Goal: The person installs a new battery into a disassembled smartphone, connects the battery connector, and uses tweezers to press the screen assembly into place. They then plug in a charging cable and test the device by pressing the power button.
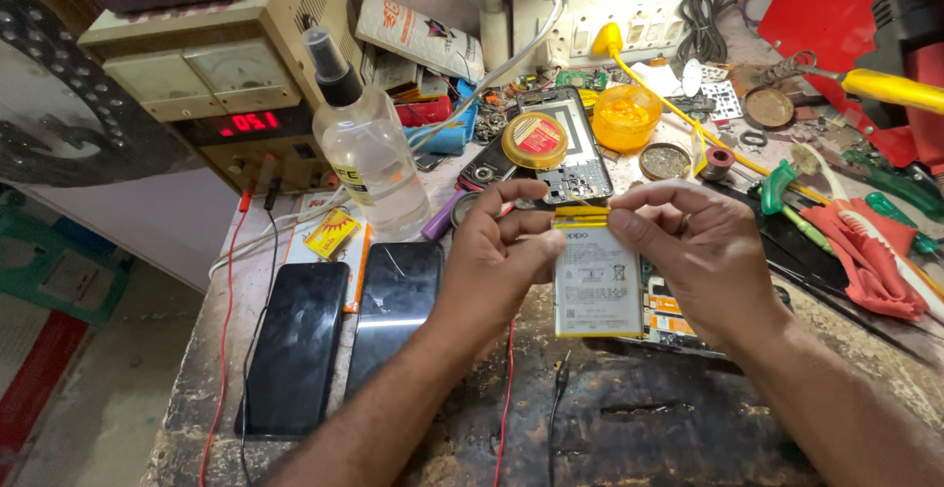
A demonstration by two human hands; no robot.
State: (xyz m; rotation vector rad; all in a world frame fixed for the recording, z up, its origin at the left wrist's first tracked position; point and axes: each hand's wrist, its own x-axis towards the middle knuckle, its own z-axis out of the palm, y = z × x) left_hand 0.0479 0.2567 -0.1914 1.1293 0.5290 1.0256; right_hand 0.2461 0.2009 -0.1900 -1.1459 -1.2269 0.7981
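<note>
Both hands meet above the bench: the left hand [497, 251] and the right hand [698, 251] each pinch an upper corner of a white phone battery [597, 286], which hangs upright between them, its yellow top strip at the fingertips. Whether the fingers grip the strip or the cell itself is hard to tell. Behind the battery lies an opened phone frame [575, 148] with a round yellow tin [534, 139] on it. Left of the left forearm, two dark phones [339, 335] lie side by side near the bench edge [187, 399]. Below the battery the dark worktop [629, 418] is bare; a red cloth [870, 256] and tools crowd the right side.
</note>
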